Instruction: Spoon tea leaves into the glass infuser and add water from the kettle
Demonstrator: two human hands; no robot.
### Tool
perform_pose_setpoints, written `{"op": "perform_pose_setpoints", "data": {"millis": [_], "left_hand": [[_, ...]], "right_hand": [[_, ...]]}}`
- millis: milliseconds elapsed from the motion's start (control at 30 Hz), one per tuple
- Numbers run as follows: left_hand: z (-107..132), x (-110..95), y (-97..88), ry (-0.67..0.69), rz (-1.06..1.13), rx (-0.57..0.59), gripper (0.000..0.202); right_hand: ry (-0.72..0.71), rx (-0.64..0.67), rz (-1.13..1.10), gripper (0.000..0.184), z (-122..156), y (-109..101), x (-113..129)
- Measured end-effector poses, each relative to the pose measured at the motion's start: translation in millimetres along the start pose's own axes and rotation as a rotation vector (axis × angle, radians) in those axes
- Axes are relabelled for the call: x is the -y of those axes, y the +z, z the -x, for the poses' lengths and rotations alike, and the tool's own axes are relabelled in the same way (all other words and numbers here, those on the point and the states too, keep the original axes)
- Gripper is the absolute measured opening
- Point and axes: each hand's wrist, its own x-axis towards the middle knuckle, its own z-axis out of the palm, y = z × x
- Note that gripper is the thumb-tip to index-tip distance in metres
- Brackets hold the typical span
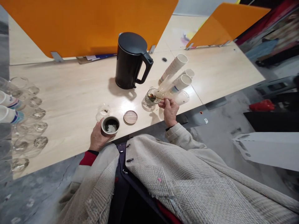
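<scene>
My left hand (97, 137) is wrapped round a small grey canister (110, 125) at the desk's near edge; dark leaves and something pale show inside it. Its round wooden lid (130, 117) lies flat just to the right. My right hand (169, 109) pinches the handle of a golden spoon (153, 96), whose bowl sits over a glass cup (151, 99) fitted with a mesh strainer. A small empty glass cup (103, 112) stands just behind the canister.
A black electric kettle (130, 60) stands behind the cups. Stacked white paper cups (175, 67) lie on their sides at the right. Several glass cups (30, 124) line the left edge. Orange dividers (88, 25) close the far side of the wooden desk (70, 90).
</scene>
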Motion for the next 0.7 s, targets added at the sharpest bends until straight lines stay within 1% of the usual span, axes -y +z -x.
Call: {"op": "perform_pose_setpoints", "data": {"millis": [167, 267, 333, 433, 467, 500, 533, 600, 633, 700], "left_hand": [[0.3, 1.2, -0.1, 0.014, -0.017, 0.009, 0.103], [-0.1, 0.6, -0.3, 0.016, -0.013, 0.013, 0.103], [-0.3, 0.0, 0.0, 0.014, -0.009, 0.010, 0.102], [-0.1, -0.8, 1.0, 0.012, -0.005, -0.002, 0.103], [0.0, -1.0, 1.3, 0.013, -0.004, -0.004, 0.104], [0.1, -1.2, 1.3, 0.013, -0.002, -0.001, 0.104], [0.1, -1.6, 1.2, 0.014, 0.002, 0.005, 0.103], [0.1, -2.9, 0.4, 0.018, 0.011, 0.019, 0.100], [0.0, -3.7, -0.2, 0.019, 0.015, 0.025, 0.099], [-0.2, -5.3, -1.2, 0.015, 0.021, 0.029, 0.098]], "right_hand": [[0.049, 0.024, 0.046, 0.053, 4.7, 5.6, -11.5], [0.048, 0.044, 0.078, 0.051, 9.6, 3.9, -12.1], [0.038, 0.052, 0.110, 0.054, 18.6, -4.0, -8.2], [0.024, 0.054, 0.213, 0.065, 45.2, -23.3, 2.3], [0.006, 0.062, 0.269, 0.064, 56.7, -29.4, 6.1], [-0.030, 0.086, 0.336, 0.059, 68.4, -33.8, 9.5], [-0.081, 0.138, 0.410, 0.053, 79.7, -35.9, 12.1], [-0.200, 0.321, 0.516, 0.044, 97.6, -31.1, 14.6], [-0.269, 0.436, 0.552, 0.045, 103.4, -23.9, 14.4], [-0.411, 0.659, 0.620, 0.056, 108.5, -1.9, 11.5]]}}
